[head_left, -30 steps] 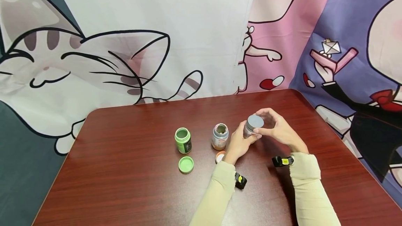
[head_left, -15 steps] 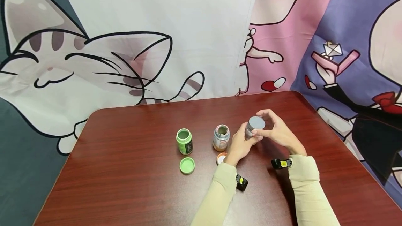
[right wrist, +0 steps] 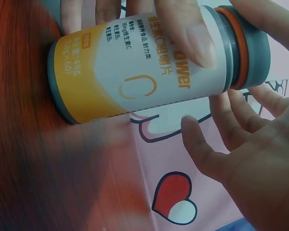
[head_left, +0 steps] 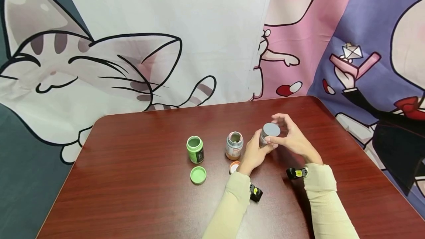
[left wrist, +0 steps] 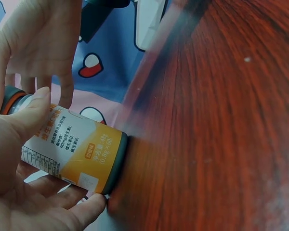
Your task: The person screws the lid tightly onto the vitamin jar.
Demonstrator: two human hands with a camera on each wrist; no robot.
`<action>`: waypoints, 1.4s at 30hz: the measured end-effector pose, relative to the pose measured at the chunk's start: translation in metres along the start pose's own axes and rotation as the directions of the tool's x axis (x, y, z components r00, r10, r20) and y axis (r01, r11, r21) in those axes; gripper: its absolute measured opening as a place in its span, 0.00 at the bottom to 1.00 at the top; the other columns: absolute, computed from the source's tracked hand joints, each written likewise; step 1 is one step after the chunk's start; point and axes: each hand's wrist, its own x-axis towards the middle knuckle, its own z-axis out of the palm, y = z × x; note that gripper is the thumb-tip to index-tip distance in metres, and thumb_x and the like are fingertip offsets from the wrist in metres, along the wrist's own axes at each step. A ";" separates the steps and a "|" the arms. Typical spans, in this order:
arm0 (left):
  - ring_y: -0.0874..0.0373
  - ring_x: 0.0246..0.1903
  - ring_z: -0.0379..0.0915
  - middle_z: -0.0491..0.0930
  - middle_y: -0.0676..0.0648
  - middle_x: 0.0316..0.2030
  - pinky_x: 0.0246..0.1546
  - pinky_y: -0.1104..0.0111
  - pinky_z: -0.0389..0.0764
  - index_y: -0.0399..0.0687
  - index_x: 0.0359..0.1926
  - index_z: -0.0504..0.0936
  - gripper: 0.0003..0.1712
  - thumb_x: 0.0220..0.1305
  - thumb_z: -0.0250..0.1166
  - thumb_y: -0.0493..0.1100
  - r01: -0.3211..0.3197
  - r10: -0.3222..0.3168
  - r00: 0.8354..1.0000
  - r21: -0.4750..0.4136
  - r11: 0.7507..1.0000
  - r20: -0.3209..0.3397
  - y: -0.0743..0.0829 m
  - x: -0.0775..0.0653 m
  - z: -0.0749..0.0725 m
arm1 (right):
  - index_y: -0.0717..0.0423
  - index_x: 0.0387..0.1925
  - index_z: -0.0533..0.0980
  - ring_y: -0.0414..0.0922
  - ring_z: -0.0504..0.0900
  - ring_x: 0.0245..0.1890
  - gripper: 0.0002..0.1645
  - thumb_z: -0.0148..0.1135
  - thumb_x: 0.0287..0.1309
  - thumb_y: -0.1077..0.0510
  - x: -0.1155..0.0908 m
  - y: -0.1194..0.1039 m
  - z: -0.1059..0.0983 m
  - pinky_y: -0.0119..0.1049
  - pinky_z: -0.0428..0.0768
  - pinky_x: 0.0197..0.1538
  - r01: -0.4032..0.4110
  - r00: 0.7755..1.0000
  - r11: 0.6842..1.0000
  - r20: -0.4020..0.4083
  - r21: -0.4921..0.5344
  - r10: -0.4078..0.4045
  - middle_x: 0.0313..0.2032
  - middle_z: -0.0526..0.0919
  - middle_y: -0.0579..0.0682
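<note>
The likeliest trouble is at the white-and-yellow plastic bottle (right wrist: 135, 72), between the two hands on the right part of the reddish-brown wooden desk (head_left: 132, 187). Should the left fingers slacken during a twist, the smooth body could spin or slip. The base sits at or just above the desk; the views do not settle which, so it may lack firm support. The open grey plastic bottle with an orange base (head_left: 234, 149) stands just beside the left hand (head_left: 256, 153), so a sideways swing could tip it. The orange-rimmed round lid (head_left: 233, 166), partly hidden by the left wrist, could be brushed aside too.

The left forearm slants up and rightward from the near side; its hand grasps the bottle's body, thumb on one side, fingers curled round the other. The right hand (head_left: 293, 139) comes in from the right, angled inward, its thumb and arched fingers bent round the grey lid (head_left: 271, 129). How firmly they press cannot be told. Well to the left stand the open green plastic jar (head_left: 195, 152) and, nearer the person, its flat green lid (head_left: 198, 175).
</note>
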 end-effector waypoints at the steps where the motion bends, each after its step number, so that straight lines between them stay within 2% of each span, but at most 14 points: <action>1: 0.63 0.53 0.68 0.71 0.55 0.55 0.52 0.65 0.70 0.65 0.63 0.62 0.37 0.53 0.63 0.63 0.002 -0.002 1.000 0.001 1.000 0.002 0.000 0.000 0.000 | 0.60 0.57 0.60 0.51 0.73 0.43 0.41 0.71 0.41 0.67 0.000 0.000 0.000 0.29 0.75 0.39 0.006 1.000 1.000 0.001 0.003 -0.006 0.49 0.70 0.60; 6: 0.63 0.53 0.67 0.71 0.55 0.56 0.53 0.65 0.69 0.64 0.64 0.61 0.37 0.54 0.63 0.62 0.005 -0.005 1.000 0.007 1.000 0.004 -0.001 0.000 -0.002 | 0.54 0.65 0.54 0.56 0.66 0.58 0.49 0.69 0.44 0.66 0.000 0.000 -0.003 0.30 0.72 0.46 0.025 0.999 1.000 0.048 0.006 -0.026 0.61 0.63 0.56; 11: 0.63 0.54 0.66 0.70 0.55 0.56 0.53 0.65 0.68 0.63 0.64 0.60 0.38 0.54 0.62 0.62 0.008 -0.008 1.000 0.001 1.000 0.010 -0.001 -0.001 -0.002 | 0.47 0.68 0.52 0.55 0.60 0.64 0.49 0.67 0.48 0.66 -0.001 0.004 -0.008 0.29 0.67 0.54 0.051 0.994 0.998 0.097 0.040 -0.054 0.64 0.62 0.53; 16: 0.64 0.54 0.66 0.70 0.56 0.56 0.54 0.65 0.67 0.63 0.64 0.61 0.38 0.54 0.61 0.63 -0.001 0.001 1.000 -0.005 1.000 0.013 0.001 -0.001 -0.002 | 0.44 0.69 0.53 0.51 0.59 0.65 0.48 0.65 0.50 0.67 0.000 0.019 -0.012 0.25 0.61 0.59 0.072 0.988 0.993 0.133 0.091 -0.083 0.64 0.64 0.51; 20: 0.64 0.53 0.66 0.70 0.56 0.56 0.54 0.66 0.68 0.63 0.64 0.61 0.37 0.54 0.61 0.63 -0.002 0.002 1.000 -0.004 1.000 0.018 0.001 -0.001 -0.001 | 0.46 0.69 0.53 0.51 0.60 0.64 0.47 0.63 0.51 0.68 0.000 0.026 -0.012 0.29 0.67 0.55 0.092 0.981 0.986 0.155 0.139 -0.114 0.64 0.65 0.52; 26: 0.64 0.53 0.67 0.70 0.56 0.55 0.53 0.65 0.68 0.64 0.63 0.62 0.37 0.54 0.61 0.64 0.016 -0.016 1.000 0.006 1.000 0.024 0.002 -0.002 0.001 | 0.53 0.68 0.54 0.48 0.69 0.58 0.45 0.61 0.50 0.73 0.000 0.031 -0.011 0.34 0.76 0.44 0.125 0.972 0.969 0.171 0.214 -0.163 0.61 0.67 0.58; 30: 0.64 0.52 0.67 0.71 0.56 0.54 0.52 0.65 0.69 0.65 0.63 0.62 0.38 0.53 0.61 0.66 0.032 -0.032 0.999 0.013 0.999 0.031 0.003 -0.002 0.001 | 0.59 0.66 0.56 0.49 0.69 0.58 0.42 0.59 0.50 0.75 -0.001 0.033 -0.012 0.31 0.74 0.48 0.157 0.966 0.953 0.159 0.258 -0.203 0.59 0.68 0.63; 34: 0.63 0.53 0.67 0.71 0.55 0.54 0.53 0.65 0.68 0.63 0.63 0.62 0.37 0.54 0.61 0.64 0.023 -0.023 0.999 0.016 1.000 0.025 0.004 -0.001 0.000 | 0.61 0.64 0.59 0.49 0.68 0.59 0.39 0.60 0.50 0.74 0.001 0.033 -0.012 0.29 0.71 0.52 0.175 0.966 0.954 0.145 0.244 -0.214 0.58 0.69 0.63; 42: 0.64 0.52 0.67 0.71 0.55 0.54 0.53 0.66 0.68 0.63 0.63 0.62 0.37 0.53 0.61 0.64 0.027 -0.027 0.999 0.003 1.000 0.017 0.004 -0.001 -0.003 | 0.55 0.62 0.63 0.46 0.72 0.54 0.38 0.64 0.49 0.69 0.003 0.032 -0.009 0.29 0.70 0.52 0.106 0.984 0.981 0.121 0.165 -0.127 0.56 0.72 0.56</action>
